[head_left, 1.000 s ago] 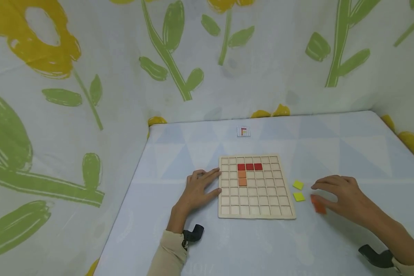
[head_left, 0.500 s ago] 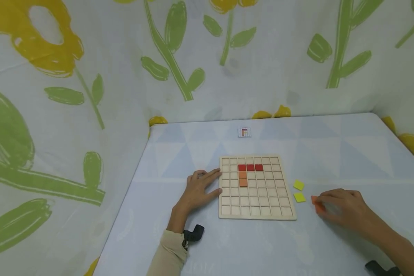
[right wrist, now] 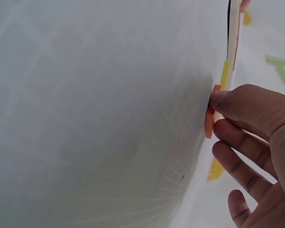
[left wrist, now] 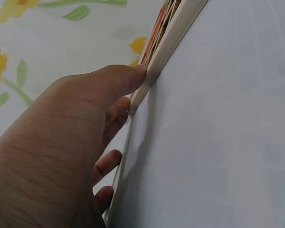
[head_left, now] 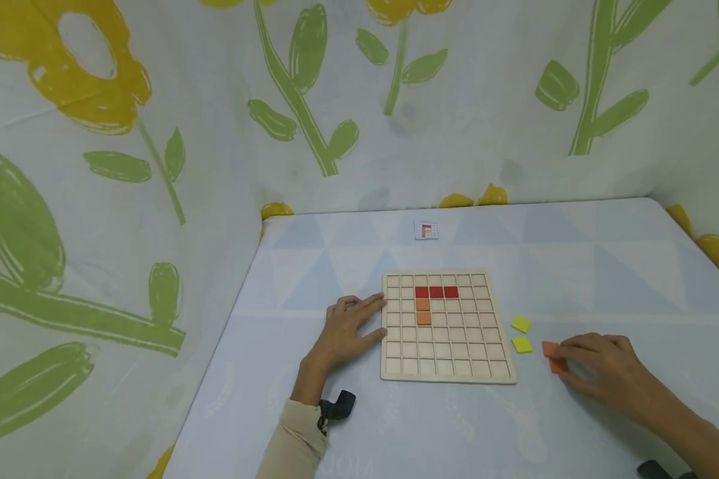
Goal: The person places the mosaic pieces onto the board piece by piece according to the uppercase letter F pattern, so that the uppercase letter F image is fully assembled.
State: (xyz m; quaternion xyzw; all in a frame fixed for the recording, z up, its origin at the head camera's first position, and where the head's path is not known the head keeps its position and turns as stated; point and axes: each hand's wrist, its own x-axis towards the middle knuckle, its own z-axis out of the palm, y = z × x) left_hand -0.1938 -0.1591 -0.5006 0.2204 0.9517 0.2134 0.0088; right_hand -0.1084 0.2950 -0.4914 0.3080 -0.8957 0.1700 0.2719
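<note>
A square wooden grid board (head_left: pixel 449 346) lies on the table, with three red tiles (head_left: pixel 436 292) in a row and two orange tiles (head_left: pixel 423 311) in a column below the leftmost. My left hand (head_left: pixel 343 329) touches the board's left edge with thumb and fingertips; the left wrist view has the thumb against the board's side (left wrist: pixel 156 71). Right of the board, my right hand (head_left: pixel 602 366) pinches at loose orange tiles (head_left: pixel 549 348), partly hidden by the fingers. In the right wrist view the thumb lies on an orange tile (right wrist: pixel 210 121); the index fingertip is hidden.
Two yellow tiles (head_left: pixel 521 334) lie between the board and the right hand. A small pattern card (head_left: pixel 427 231) is near the table's far edge. Flower-printed cloth walls (head_left: pixel 479 133) stand behind and at the sides of the pale blue table (head_left: pixel 299 279).
My right hand has lowered onto the loose orange tiles and its fingers have closed in, with two orange tiles now showing apart. The left hand stays at the board.
</note>
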